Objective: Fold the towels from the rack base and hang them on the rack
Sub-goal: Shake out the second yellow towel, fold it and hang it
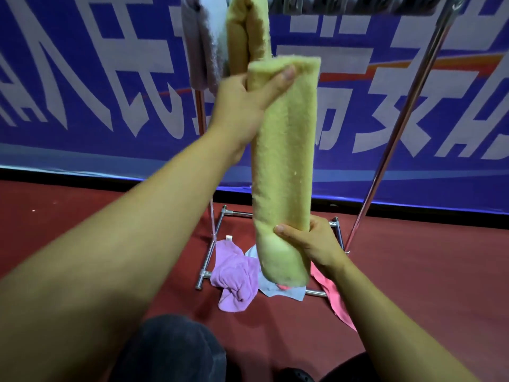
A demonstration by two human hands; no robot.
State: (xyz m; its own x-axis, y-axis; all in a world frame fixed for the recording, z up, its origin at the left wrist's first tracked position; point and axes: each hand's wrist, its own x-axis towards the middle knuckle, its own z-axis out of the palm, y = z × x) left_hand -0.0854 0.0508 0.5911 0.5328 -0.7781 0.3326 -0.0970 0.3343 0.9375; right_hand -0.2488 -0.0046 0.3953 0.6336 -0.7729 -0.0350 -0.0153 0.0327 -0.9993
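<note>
A yellow towel (pixel 283 161), folded into a long strip, hangs upright in front of me. My left hand (pixel 242 103) grips its top end, thumb across the fold. My right hand (pixel 311 241) pinches it near the lower end. Another yellow towel (pixel 248 26) and a grey towel (pixel 201 42) hang over the rack's top bar (pixel 358 6). On the rack base (pixel 209 252) lie a crumpled purple towel (pixel 234 274), a pale blue towel (pixel 286 293) and a pink towel (pixel 336 299), partly hidden behind the held towel and my right wrist.
The chrome rack has a slanted upright (pixel 399 128) on the right and a thinner post (pixel 202 117) on the left. A blue banner with white characters (pixel 82 78) covers the wall behind. The floor (pixel 427 271) is dark red. My dark-trousered knees (pixel 170 351) are at the bottom.
</note>
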